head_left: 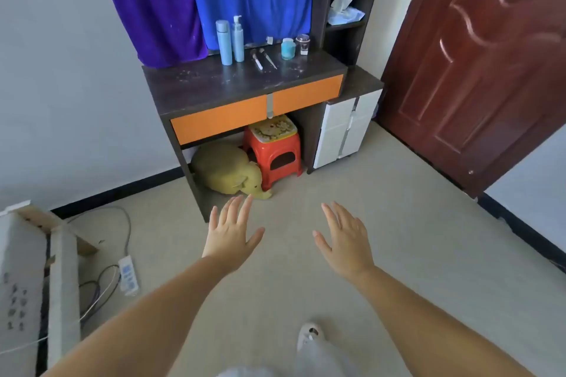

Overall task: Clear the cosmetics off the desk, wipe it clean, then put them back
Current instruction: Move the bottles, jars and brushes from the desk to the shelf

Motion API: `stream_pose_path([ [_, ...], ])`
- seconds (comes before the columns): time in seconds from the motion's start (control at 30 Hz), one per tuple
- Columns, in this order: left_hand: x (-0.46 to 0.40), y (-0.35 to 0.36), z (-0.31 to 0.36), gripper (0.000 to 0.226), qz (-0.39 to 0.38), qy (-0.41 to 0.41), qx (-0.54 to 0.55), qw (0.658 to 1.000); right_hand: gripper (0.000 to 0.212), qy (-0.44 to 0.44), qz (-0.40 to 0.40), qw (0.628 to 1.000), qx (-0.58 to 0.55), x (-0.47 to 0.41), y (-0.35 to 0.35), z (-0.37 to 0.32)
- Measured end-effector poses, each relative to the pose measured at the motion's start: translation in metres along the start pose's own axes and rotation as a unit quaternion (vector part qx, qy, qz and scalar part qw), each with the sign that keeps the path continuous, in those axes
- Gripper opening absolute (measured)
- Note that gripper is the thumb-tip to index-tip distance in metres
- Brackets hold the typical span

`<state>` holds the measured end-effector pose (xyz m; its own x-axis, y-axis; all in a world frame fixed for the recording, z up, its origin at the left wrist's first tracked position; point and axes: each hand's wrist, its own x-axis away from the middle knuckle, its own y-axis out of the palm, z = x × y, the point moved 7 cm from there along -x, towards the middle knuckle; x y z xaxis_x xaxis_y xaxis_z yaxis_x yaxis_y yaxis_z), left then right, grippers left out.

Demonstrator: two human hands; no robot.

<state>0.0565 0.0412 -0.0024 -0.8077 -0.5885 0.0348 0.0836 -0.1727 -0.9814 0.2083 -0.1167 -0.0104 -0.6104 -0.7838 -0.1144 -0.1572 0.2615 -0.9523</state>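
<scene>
Both bare hands, left hand (231, 232) and right hand (344, 240), spread empty above the floor; far off, pale blue cosmetic bottles (230, 40) stand on the dark wooden bench (196, 86).

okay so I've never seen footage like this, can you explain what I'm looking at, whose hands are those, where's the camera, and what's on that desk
There is one picture, taken by a wide-angle camera worn on a person's head, looking forward and down. That is why the walls and door bend at the edges.

The two bare arms reaching in from the bottom belong to the wearer. The left hand and the right hand are both open with fingers spread, and they hold nothing. They are out over the floor, short of the desk.

On the dark desk stand a capped light blue bottle, a pump bottle beside it, two makeup brushes lying flat, a small teal jar and a smaller dark-lidded jar. The desktop looks dusty. Nothing has been cleared yet.
</scene>
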Motion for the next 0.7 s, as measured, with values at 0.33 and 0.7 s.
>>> stream_pose_path([
  [0.33, -0.176, -0.009, -0.009, 0.078, 0.061, -0.063, 0.062, 0.994, 0.06, -0.049, -0.065, 0.997, -0.01, -0.21, 0.007, 0.051],
  [0.7, -0.403, -0.054, -0.111, 0.084, 0.086, -0.117, 0.071, 0.987, 0.064, -0.093, -0.065, 0.993, -0.024, -0.469, 0.036, 0.015],
])
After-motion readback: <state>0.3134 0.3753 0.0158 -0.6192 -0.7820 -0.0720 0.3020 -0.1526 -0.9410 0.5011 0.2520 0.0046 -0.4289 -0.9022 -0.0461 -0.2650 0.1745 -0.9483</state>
